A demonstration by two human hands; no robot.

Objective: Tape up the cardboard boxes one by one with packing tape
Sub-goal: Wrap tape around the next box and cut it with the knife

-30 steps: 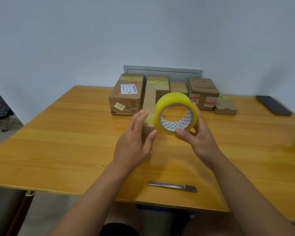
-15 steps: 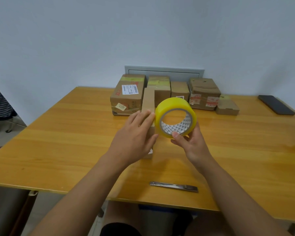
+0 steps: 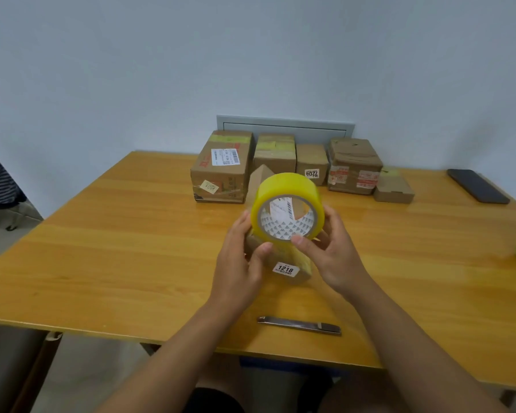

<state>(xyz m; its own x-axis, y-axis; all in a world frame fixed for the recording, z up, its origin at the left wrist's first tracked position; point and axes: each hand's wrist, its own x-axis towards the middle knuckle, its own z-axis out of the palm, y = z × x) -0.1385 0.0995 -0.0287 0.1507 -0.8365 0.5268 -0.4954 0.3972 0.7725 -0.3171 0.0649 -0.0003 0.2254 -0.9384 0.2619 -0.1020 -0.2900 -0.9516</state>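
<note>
Standing along the far edge of the orange wooden table (image 3: 102, 248): a row of brown cardboard boxes (image 3: 286, 165), some already taped. At centre, the left hand (image 3: 239, 263) grips a small brown cardboard box labelled 1218 (image 3: 292, 271), fingers curled, apparently tilted off the tabletop. The right hand (image 3: 337, 251) pinches a yellow roll of packing tape (image 3: 286, 204) just above it. Near edge: a flat metal utility knife (image 3: 299, 325). Far right: a black phone (image 3: 477, 189).

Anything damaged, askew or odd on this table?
Yes: the box with red-and-white labels in the back row has a crumpled, wrinkled top. The long box under the tape roll lies diagonally, off the row's alignment.
</note>
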